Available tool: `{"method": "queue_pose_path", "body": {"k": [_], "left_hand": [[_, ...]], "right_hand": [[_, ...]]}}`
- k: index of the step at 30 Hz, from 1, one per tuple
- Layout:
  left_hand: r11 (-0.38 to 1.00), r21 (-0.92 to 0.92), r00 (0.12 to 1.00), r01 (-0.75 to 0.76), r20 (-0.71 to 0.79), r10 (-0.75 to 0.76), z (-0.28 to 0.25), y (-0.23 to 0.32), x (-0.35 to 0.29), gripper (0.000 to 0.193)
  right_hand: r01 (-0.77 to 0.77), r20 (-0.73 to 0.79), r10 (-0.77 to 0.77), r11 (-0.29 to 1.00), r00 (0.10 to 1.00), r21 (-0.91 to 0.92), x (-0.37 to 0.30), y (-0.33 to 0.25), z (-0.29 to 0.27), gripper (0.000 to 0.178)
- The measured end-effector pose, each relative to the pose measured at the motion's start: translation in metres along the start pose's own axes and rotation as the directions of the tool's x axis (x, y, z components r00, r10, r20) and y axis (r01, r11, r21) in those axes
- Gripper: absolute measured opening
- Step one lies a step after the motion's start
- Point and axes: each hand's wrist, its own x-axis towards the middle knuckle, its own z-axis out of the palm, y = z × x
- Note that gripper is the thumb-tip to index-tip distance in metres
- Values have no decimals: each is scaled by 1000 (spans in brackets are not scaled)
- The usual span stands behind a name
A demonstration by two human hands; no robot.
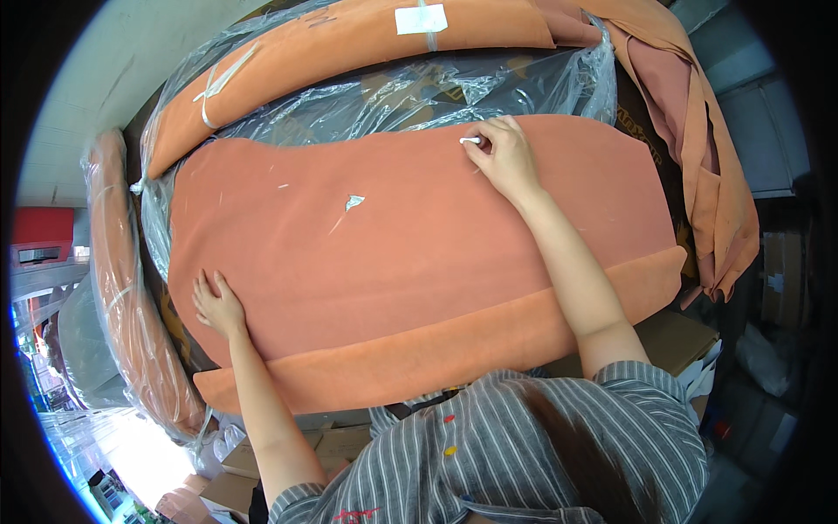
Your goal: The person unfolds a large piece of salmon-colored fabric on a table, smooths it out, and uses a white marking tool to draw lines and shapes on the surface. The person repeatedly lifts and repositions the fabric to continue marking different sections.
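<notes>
A large pinkish-orange leather hide (419,236) lies spread out in front of me, its near edge folded over to show a lighter orange side (454,354). Toward the left end, my left hand (218,306) rests flat on the hide with its fingers spread. My right hand (506,162) is near the far edge, pinching a short white stick of chalk (470,141) against or just over the leather. Left of the middle is a small ragged hole (353,203) with shiny plastic showing through. Short pale marks (283,185) are on the surface.
Beyond the hide, clear plastic film (375,92) covers a dark surface. A rolled orange hide (332,44) with a white label (421,19) lies at the back. A plastic-wrapped roll (131,297) stands left, draped leather (681,113) hangs right. Cardboard boxes (672,341) sit below.
</notes>
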Motion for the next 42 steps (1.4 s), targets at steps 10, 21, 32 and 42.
{"method": "queue_pose_path", "body": {"k": [10,21,32,42], "left_hand": [[1000,-8,1000,12,-6,-12,0,2,0,59],[1000,3,1000,22,-20,-22,-3,3,-5,57],[1000,16,1000,-8,-24,9,5,-3,3,58],[998,42,998,-42,-37,43,10,-15,8,59]], "right_hand": [[-152,227,47,870,973,469,-13,-40,8,8],[23,282,-76,982,956,188,-2,-63,49,10],[117,32,-120,990,992,79,42,-76,109,10],[-85,-72,78,990,994,-108,14,32,-18,8]]}}
